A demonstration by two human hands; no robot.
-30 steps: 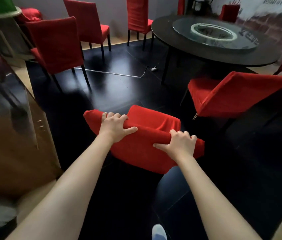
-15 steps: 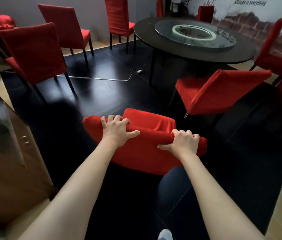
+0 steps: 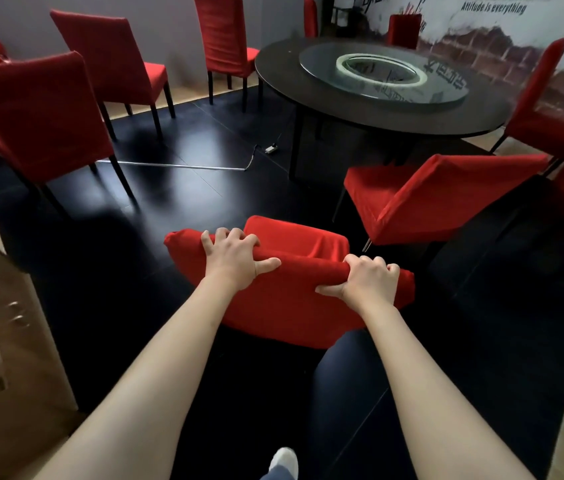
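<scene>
Chair (image 3: 287,306) stands on black floor (image 3: 187,188), just ahead of person, near round table (image 3: 308,95). Long axis is backrest top edge: runs left-right, with right end lower in view. Seat points away, toward table. Red fabric cover, loose and creased (folds bunch behind top edge). Left hand (image 3: 235,261) grip: fingers curled over top edge, thumb stretched along near side. Right hand (image 3: 367,280) grip: clamped likewise nearer right end. Hands apart.
</scene>
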